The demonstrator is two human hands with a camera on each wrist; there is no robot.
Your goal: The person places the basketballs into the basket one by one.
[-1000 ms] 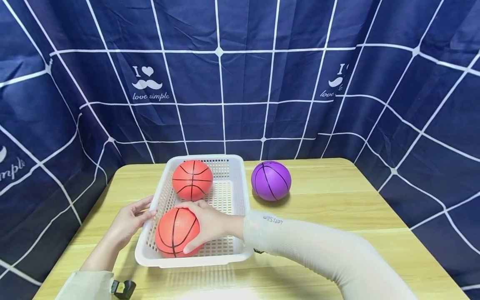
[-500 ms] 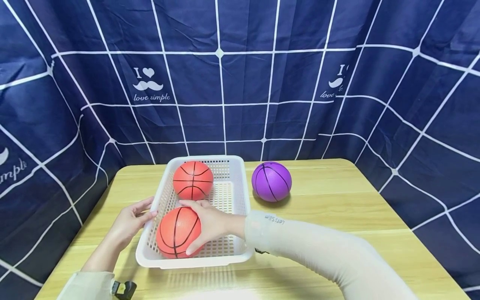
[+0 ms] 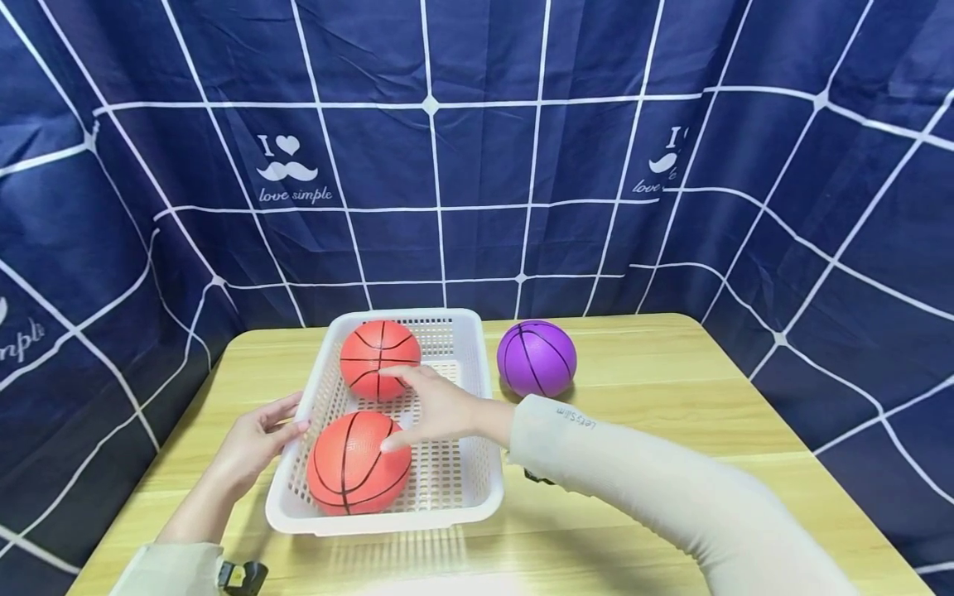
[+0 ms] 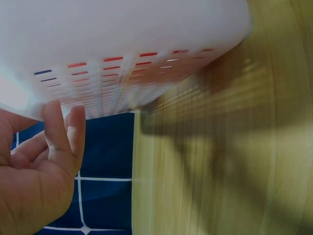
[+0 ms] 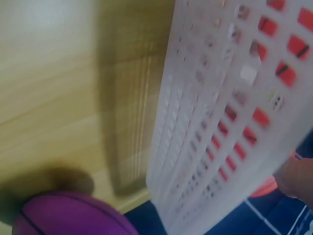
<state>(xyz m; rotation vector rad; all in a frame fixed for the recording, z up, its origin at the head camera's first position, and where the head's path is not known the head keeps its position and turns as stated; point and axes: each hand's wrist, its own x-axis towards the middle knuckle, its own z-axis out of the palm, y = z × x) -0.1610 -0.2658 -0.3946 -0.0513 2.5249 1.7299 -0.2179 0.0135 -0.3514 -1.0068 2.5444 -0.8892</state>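
Note:
A white plastic basket [image 3: 395,523] holds two orange-red toy basketballs. The near ball [image 3: 356,465] lies in the front left part and the far ball [image 3: 376,343] at the back left. My left hand [image 3: 253,443] holds the basket's left rim; in the left wrist view, fingertips [image 4: 55,115] meet the outer wall just under the edge. Over the basket, my right hand [image 3: 443,407] has its fingers spread, fingertips in front of the far ball and thumb by the near ball. Contact with either ball cannot be told.
A purple toy basketball [image 3: 537,358] sits on the wooden table [image 3: 671,397], right of the basket. Dark blue curtain [image 3: 477,165] with white grid lines hangs behind and on both sides. The table's back edge lies just beyond the basket.
My right hand has let go of the near ball and moved up and to the right. The near ball stays in the basket. My left hand keeps its place at the rim.

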